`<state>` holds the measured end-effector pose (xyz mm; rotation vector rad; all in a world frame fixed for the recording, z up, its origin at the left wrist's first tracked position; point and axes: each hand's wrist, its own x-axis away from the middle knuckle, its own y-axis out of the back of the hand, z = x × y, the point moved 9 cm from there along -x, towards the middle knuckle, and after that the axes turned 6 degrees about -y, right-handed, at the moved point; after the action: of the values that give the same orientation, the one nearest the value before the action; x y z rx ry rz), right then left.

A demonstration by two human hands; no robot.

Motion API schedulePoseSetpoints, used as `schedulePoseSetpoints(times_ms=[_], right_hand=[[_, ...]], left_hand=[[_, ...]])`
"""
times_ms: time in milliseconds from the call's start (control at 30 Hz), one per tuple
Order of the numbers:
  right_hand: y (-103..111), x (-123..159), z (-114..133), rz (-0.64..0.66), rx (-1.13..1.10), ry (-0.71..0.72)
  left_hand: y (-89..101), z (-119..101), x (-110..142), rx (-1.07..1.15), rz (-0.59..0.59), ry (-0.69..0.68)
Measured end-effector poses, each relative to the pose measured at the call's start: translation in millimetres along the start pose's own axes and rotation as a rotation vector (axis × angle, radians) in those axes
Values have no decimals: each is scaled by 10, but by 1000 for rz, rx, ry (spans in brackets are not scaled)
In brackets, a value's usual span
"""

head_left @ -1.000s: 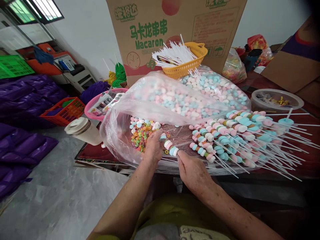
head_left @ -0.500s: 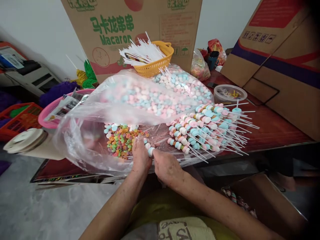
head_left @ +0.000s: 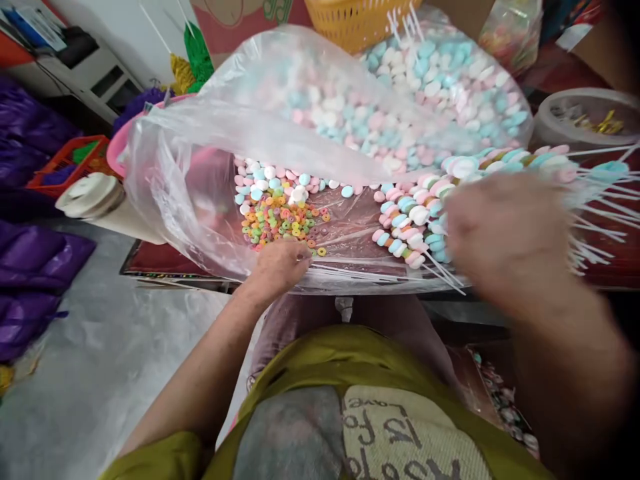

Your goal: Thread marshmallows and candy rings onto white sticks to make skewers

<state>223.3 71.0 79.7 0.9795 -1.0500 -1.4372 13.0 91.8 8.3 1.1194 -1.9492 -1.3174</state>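
My left hand [head_left: 279, 264] rests at the near edge of a clear plastic sheet [head_left: 190, 200], its fingers curled down beside a heap of small coloured ring candies [head_left: 280, 220]. My right hand [head_left: 500, 230] is raised over a pile of finished candy skewers [head_left: 413, 223] and is smeared by motion, so its fingers do not show. Pink, blue and white round candies [head_left: 360, 113] fill the big bag behind. A few bare white sticks [head_left: 360, 271] lie on the plastic by my left hand.
A yellow basket [head_left: 350, 20] stands at the back, a clear tub [head_left: 585, 120] at the right. A pink basin [head_left: 116, 150], a white lidded cup [head_left: 95, 197] and a red crate [head_left: 65, 160] are at the left. Purple bags [head_left: 30, 267] lie on the floor.
The hands have parted: my right hand swung right over the skewer pile, and the skewer held between both hands is out of sight. My left hand stays by the rings. The view tilted down.
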Motion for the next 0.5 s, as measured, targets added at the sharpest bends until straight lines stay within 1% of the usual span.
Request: schedulePoseSetpoints(times_ms=[33,67,100,167,200,267,300,400,467,500], right_hand=[[-239,70,227,77,23,66],[-512,156,450,191,49,162],[-740,235,615,272,67,237],[-1062,321,754,355,140,314],[-1158,330,753,376,167,330],[-1250,304,681,417,190,345],[-1254,279,642,437,179,351],[-1144,187,620,445,108,395],[-1030,98,652,404,48,392],[-976,45,661,378,9,366]], left_hand=[[-62,-28,46,-37,41,-40],[-109,-59,93,-63,65,-86],[-138,-84,140,-82,70,-127],[-156,-92,226,-70,48,-170],[-151,-71,264,-29,31,-165],[-121,2,324,73,1,-122],[-102,39,345,116,-6,-97],[0,120,332,146,-7,-23],[94,154,218,121,-1,33],[154,168,122,92,-8,64]])
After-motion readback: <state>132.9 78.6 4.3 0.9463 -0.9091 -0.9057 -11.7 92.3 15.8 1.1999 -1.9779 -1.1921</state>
